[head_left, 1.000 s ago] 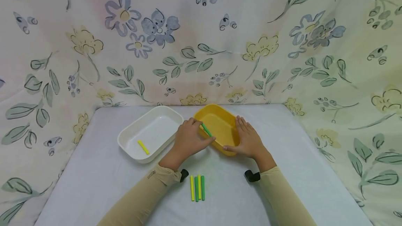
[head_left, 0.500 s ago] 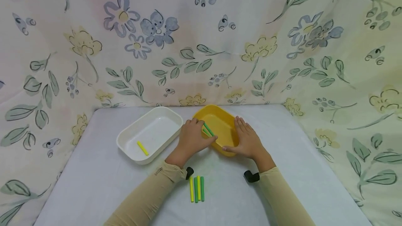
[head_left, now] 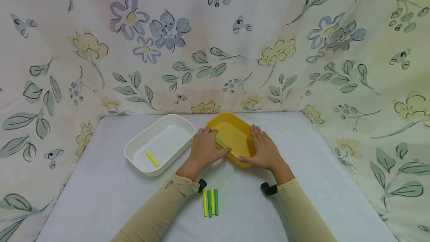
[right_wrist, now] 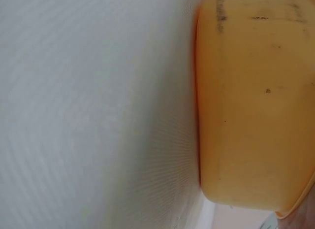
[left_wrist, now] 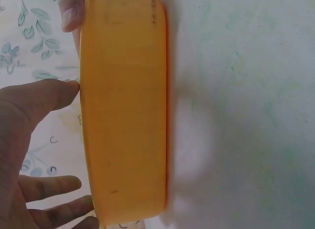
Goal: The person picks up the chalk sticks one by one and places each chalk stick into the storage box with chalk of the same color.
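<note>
A yellow tray (head_left: 242, 130) stands at the middle of the table, and its side wall (left_wrist: 123, 111) fills the left wrist view. A green stick (head_left: 222, 143) lies inside it by the left rim. My left hand (head_left: 205, 148) rests over that left rim with its fingers relaxed and nothing in them; its thumb (left_wrist: 47, 98) touches the rim. My right hand (head_left: 263, 148) lies flat against the tray's right side with its fingers straight. The right wrist view shows only the tray wall (right_wrist: 251, 101) and the table.
A white tray (head_left: 168, 132) stands to the left of the yellow one, with one yellow stick (head_left: 152, 158) in it. Several green and yellow sticks (head_left: 210, 201) lie side by side on the table (head_left: 100, 197) between my forearms. Flowered cloth (head_left: 215, 40) walls the table in.
The green stick was held tilted in my left hand's fingers; now it lies in the yellow tray and that hand has let go. The right hand has not moved.
</note>
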Action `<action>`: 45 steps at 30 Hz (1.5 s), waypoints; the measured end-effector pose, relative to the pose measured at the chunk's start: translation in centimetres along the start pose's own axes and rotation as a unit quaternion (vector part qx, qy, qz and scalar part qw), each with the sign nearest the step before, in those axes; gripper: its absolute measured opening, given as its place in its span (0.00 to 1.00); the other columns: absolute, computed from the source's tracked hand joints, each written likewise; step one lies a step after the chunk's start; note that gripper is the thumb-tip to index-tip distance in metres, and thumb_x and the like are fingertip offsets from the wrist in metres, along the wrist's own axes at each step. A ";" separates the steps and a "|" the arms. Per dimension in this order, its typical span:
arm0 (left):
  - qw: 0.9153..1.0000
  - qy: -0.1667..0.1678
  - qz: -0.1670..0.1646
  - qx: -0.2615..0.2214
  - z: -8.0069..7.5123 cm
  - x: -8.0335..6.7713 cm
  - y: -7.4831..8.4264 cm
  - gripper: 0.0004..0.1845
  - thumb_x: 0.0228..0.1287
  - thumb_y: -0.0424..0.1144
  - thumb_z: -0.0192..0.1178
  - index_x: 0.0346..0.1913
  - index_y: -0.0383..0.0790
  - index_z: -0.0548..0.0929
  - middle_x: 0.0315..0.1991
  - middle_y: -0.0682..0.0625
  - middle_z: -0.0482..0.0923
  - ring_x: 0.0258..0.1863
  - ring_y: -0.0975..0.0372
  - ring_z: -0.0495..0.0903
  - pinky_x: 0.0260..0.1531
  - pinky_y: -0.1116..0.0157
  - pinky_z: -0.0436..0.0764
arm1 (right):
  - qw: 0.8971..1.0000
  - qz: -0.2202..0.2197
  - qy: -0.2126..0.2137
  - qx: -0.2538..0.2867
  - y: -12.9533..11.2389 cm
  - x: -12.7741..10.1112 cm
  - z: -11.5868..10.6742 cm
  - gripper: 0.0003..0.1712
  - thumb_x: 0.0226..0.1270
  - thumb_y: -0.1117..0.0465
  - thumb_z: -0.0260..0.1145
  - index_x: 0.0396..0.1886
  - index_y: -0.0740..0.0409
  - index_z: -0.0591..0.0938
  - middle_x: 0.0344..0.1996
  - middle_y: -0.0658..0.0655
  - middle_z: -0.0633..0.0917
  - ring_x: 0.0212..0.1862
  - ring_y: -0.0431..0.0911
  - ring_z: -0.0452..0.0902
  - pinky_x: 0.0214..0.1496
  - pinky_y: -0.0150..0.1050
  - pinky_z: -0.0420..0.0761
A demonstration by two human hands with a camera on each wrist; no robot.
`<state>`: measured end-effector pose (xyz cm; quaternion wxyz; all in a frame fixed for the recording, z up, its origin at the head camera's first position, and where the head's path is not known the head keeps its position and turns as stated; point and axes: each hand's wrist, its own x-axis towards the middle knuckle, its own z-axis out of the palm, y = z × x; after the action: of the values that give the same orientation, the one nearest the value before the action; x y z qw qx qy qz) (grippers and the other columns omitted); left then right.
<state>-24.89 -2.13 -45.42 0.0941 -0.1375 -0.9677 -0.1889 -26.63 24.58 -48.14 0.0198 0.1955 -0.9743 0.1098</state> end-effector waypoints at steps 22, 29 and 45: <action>0.990 -0.013 0.054 -0.127 -1.0 -4.0 -2.2 0.37 0.64 0.56 0.74 0.72 0.44 0.80 0.72 0.44 0.78 0.67 0.49 0.78 0.69 0.47 0.78 | 1.000 0.004 -0.003 -0.002 0.3 0.3 0.2 0.81 0.54 0.14 0.63 0.88 0.61 0.42 0.88 0.60 0.46 0.89 0.57 0.41 0.88 0.58 0.47; 0.984 -0.054 0.063 -0.157 -1.3 -6.5 -2.5 0.35 0.63 0.55 0.75 0.68 0.41 0.82 0.65 0.48 0.81 0.63 0.53 0.79 0.65 0.51 0.80 | 1.000 0.005 -0.002 0.003 0.1 0.2 0.2 0.81 0.53 0.14 0.62 0.88 0.61 0.43 0.88 0.60 0.47 0.88 0.57 0.41 0.88 0.59 0.47; 0.981 -0.091 0.085 -0.146 -1.2 -11.8 -3.8 0.33 0.59 0.54 0.79 0.64 0.43 0.85 0.58 0.53 0.82 0.59 0.58 0.79 0.62 0.52 0.82 | 1.000 0.001 -0.012 0.004 -0.1 0.2 0.0 0.81 0.55 0.14 0.63 0.88 0.62 0.41 0.88 0.60 0.45 0.89 0.56 0.39 0.88 0.58 0.46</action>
<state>-14.76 -8.69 -48.39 0.0003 -0.2486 -0.9188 -0.3065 -26.83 24.43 -48.08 0.0069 0.1957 -0.9743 0.1112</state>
